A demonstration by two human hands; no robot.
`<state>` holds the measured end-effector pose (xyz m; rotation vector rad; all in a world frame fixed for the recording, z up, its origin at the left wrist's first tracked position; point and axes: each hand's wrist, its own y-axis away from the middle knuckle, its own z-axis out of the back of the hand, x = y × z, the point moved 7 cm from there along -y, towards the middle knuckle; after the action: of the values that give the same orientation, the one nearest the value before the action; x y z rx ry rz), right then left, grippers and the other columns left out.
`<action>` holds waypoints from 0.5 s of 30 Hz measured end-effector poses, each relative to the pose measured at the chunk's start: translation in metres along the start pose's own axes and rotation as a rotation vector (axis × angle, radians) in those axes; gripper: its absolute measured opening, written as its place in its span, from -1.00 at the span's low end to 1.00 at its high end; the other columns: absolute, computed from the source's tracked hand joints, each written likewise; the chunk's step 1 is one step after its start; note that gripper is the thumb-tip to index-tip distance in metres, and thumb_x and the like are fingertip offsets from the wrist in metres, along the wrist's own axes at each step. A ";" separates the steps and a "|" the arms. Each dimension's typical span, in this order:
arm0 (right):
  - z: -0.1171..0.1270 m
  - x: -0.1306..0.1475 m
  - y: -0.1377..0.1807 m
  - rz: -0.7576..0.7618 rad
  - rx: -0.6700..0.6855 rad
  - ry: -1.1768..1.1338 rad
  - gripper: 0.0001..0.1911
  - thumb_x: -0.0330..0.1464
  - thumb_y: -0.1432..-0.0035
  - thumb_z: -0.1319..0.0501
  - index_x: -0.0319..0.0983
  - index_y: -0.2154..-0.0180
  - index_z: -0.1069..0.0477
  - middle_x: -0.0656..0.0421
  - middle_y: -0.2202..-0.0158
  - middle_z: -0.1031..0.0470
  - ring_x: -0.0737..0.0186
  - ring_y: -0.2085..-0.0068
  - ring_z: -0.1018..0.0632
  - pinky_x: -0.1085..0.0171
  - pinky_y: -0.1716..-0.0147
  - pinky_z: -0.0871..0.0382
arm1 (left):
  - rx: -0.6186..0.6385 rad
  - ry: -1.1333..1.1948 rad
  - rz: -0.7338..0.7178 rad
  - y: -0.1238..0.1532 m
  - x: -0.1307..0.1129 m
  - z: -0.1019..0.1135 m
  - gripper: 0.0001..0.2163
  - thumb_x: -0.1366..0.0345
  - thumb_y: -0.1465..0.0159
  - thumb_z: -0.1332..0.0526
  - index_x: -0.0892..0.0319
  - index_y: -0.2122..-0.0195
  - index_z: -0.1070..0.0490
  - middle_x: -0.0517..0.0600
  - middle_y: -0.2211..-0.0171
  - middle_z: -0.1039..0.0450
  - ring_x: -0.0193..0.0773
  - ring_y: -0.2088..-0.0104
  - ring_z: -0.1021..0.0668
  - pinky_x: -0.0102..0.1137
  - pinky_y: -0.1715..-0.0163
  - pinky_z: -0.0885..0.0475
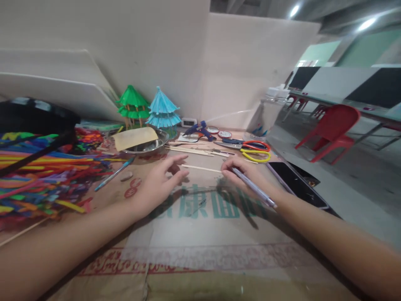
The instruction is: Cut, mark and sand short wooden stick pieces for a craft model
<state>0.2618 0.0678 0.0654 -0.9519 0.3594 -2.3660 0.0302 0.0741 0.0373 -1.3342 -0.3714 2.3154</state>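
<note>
My right hand [242, 175] is closed, with a pale purple pen [255, 188] lying across it and pointing back toward the wrist. At its fingertips is the right end of a thin wooden stick [202, 168]; the fingers seem to pinch it. My left hand [159, 182] has thumb and fingers apart, close to the stick's left end, with nothing visible in it. Beneath both hands is a plastic-covered table [194, 234] printed with green characters and a red border.
Behind the hands lie several wooden sticks [191, 151], scissors [255, 150], a blue glue gun [200, 130] and a metal bowl [161, 142]. Green [133, 104] and blue [163, 108] paper-roofed models stand behind. Colourful strips [37, 175] cover the left; a phone [297, 184] lies right.
</note>
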 end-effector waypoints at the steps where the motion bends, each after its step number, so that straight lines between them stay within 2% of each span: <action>1: -0.003 0.001 0.003 0.014 -0.011 -0.036 -0.88 -0.33 -0.23 -0.18 -0.17 0.38 -0.40 0.18 0.43 -0.46 0.24 0.43 -0.45 0.28 0.42 -0.32 | -0.020 -0.004 -0.013 0.000 -0.002 0.002 -0.67 0.11 -0.37 -0.21 0.15 -0.06 -0.50 0.05 0.13 -0.62 -0.21 0.20 -0.61 -0.32 0.18 -0.53; 3: -0.011 -0.004 0.007 -0.002 -0.014 -0.068 -0.85 -0.30 -0.26 -0.19 -0.17 0.37 -0.40 0.17 0.41 -0.47 0.22 0.41 -0.47 0.26 0.40 -0.35 | -0.049 -0.012 -0.037 0.001 -0.005 0.005 -0.76 0.13 -0.37 -0.20 0.14 0.15 -0.59 0.02 0.20 -0.64 -0.20 0.18 -0.61 -0.30 0.09 -0.52; 5: -0.016 -0.013 0.010 -0.031 -0.010 -0.089 -0.85 -0.28 -0.29 -0.18 -0.18 0.34 -0.42 0.16 0.38 -0.49 0.20 0.38 -0.49 0.26 0.37 -0.38 | -0.063 0.004 -0.043 0.002 -0.008 0.007 -0.78 0.16 -0.36 -0.21 0.14 0.23 -0.60 -0.02 0.27 -0.64 -0.23 0.22 -0.61 -0.32 0.10 -0.51; 10: -0.018 -0.027 0.012 -0.085 -0.016 -0.112 -0.85 -0.26 -0.32 -0.19 -0.17 0.30 -0.42 0.16 0.37 -0.50 0.21 0.37 -0.51 0.26 0.37 -0.39 | -0.053 0.030 -0.056 0.005 -0.009 0.007 -0.83 0.17 -0.32 -0.29 0.12 0.22 -0.61 -0.05 0.27 -0.64 -0.26 0.24 -0.61 -0.38 0.17 -0.50; 15: -0.020 -0.025 0.011 -0.063 0.021 -0.109 -0.84 -0.27 -0.32 -0.19 -0.18 0.32 -0.43 0.16 0.35 -0.51 0.20 0.35 -0.52 0.25 0.34 -0.40 | -0.056 0.023 -0.024 0.005 -0.006 0.008 -0.79 0.12 -0.31 -0.29 0.13 0.19 -0.59 -0.07 0.31 -0.60 -0.28 0.29 -0.58 -0.41 0.26 -0.47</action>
<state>0.2670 0.0747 0.0328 -1.0919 0.2654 -2.3568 0.0252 0.0668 0.0437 -1.3733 -0.4452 2.2838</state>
